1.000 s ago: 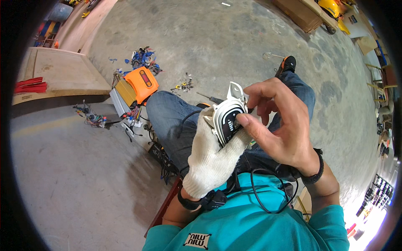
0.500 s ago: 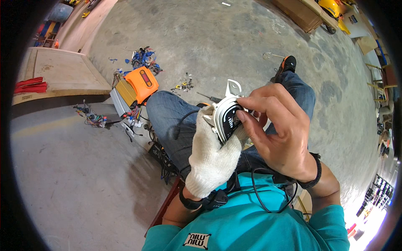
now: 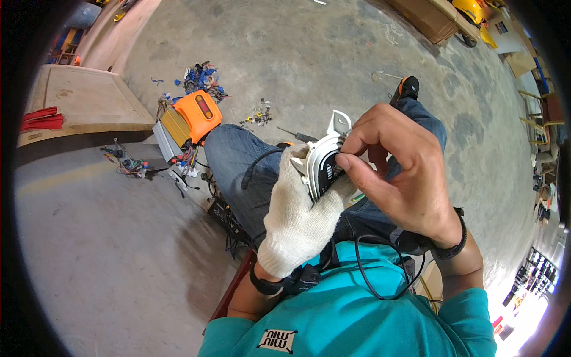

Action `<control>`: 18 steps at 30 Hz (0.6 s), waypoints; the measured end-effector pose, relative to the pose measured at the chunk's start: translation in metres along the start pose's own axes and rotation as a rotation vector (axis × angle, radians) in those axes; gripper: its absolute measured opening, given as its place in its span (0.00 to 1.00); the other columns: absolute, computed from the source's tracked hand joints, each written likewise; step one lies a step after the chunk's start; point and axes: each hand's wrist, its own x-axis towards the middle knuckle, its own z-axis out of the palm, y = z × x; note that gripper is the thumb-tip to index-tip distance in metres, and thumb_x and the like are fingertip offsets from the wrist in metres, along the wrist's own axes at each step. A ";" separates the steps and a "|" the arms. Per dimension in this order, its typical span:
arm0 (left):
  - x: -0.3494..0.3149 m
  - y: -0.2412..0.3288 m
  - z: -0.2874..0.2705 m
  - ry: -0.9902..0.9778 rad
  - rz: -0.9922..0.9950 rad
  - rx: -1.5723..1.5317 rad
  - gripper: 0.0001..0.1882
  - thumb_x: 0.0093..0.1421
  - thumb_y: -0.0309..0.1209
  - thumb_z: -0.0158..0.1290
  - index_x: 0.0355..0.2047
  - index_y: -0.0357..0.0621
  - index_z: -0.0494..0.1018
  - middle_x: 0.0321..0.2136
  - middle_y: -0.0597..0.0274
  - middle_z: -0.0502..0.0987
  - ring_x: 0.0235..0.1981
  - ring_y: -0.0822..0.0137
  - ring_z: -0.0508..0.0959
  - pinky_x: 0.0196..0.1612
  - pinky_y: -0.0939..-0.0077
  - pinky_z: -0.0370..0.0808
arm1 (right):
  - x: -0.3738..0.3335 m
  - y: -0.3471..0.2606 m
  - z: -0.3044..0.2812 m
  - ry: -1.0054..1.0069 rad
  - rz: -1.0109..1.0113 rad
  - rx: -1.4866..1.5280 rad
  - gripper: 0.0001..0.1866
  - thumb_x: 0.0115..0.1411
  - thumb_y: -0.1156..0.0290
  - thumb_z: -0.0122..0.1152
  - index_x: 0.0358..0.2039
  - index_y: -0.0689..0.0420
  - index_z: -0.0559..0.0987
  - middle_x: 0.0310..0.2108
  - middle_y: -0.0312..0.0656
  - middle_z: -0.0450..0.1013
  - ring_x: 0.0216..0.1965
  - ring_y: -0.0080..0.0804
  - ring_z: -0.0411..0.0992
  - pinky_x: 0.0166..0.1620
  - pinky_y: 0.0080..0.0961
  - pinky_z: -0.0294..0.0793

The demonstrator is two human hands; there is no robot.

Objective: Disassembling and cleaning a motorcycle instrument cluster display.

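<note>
So, the white plastic part (image 3: 316, 156) is up in both hands over the lap, off the floor (image 3: 464, 178). Its long axis runs mostly away from the body, with the far end tipped a bit to the right. That far end has a white tab (image 3: 341, 123) poking outward, while the rounded near end is tucked into the glove. The black panel (image 3: 328, 171) faces up toward the head, angled slightly right.

Grip-wise, the left hand (image 3: 300, 217), in a knitted white glove, is wrapped around the part from the left and below. The bare right hand (image 3: 407, 172) has thumb and index finger bunched at the right edge of the panel, touching the part. Can't tell if they're pinching anything, since the fingertips hide it.

Container-wise, a cardboard box (image 3: 423, 21) sits far off at upper right, and I can't make out what's in it. The orange-and-gold case (image 3: 199, 116) stands on the floor left of the knee (image 3: 229, 149), its inside hidden, with wires (image 3: 189, 160) bunched at its near end. A screwdriver (image 3: 304, 137) lies beyond the part, near some small loose bits (image 3: 260, 115). Red cloth (image 3: 43, 119) lies on the wooden bench (image 3: 92, 95) at left.
</note>
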 end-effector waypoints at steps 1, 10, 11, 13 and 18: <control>0.001 0.001 -0.002 -0.034 0.137 0.158 0.24 0.62 0.30 0.64 0.54 0.37 0.68 0.42 0.54 0.76 0.41 0.67 0.79 0.43 0.70 0.77 | 0.001 0.001 -0.002 -0.046 -0.027 0.022 0.07 0.55 0.83 0.69 0.32 0.61 0.79 0.32 0.39 0.73 0.26 0.23 0.71 0.27 0.19 0.69; -0.004 0.014 -0.003 -0.066 -0.131 -0.242 0.24 0.64 0.30 0.63 0.54 0.34 0.66 0.37 0.62 0.77 0.34 0.77 0.76 0.35 0.79 0.76 | -0.005 0.006 -0.001 -0.027 -0.140 -0.065 0.10 0.52 0.85 0.70 0.33 0.61 0.78 0.33 0.42 0.73 0.29 0.29 0.71 0.26 0.22 0.67; -0.002 0.013 -0.003 -0.071 -0.101 -0.213 0.23 0.63 0.30 0.64 0.53 0.35 0.67 0.36 0.63 0.77 0.33 0.77 0.76 0.35 0.79 0.76 | -0.005 0.006 0.000 -0.016 -0.145 -0.089 0.11 0.50 0.86 0.70 0.33 0.60 0.78 0.33 0.42 0.73 0.29 0.29 0.72 0.26 0.23 0.67; -0.002 0.009 -0.002 -0.075 -0.073 -0.185 0.23 0.62 0.30 0.64 0.52 0.35 0.67 0.35 0.63 0.77 0.33 0.77 0.75 0.35 0.79 0.76 | -0.005 0.008 0.000 -0.005 -0.192 -0.122 0.12 0.49 0.86 0.70 0.33 0.60 0.78 0.34 0.42 0.73 0.30 0.30 0.72 0.27 0.23 0.68; -0.004 0.006 -0.001 -0.051 -0.129 -0.154 0.21 0.61 0.31 0.65 0.48 0.35 0.69 0.34 0.61 0.77 0.32 0.76 0.76 0.35 0.76 0.76 | -0.007 0.011 0.002 0.007 -0.211 -0.123 0.14 0.47 0.87 0.70 0.33 0.60 0.78 0.35 0.43 0.74 0.32 0.33 0.72 0.30 0.25 0.71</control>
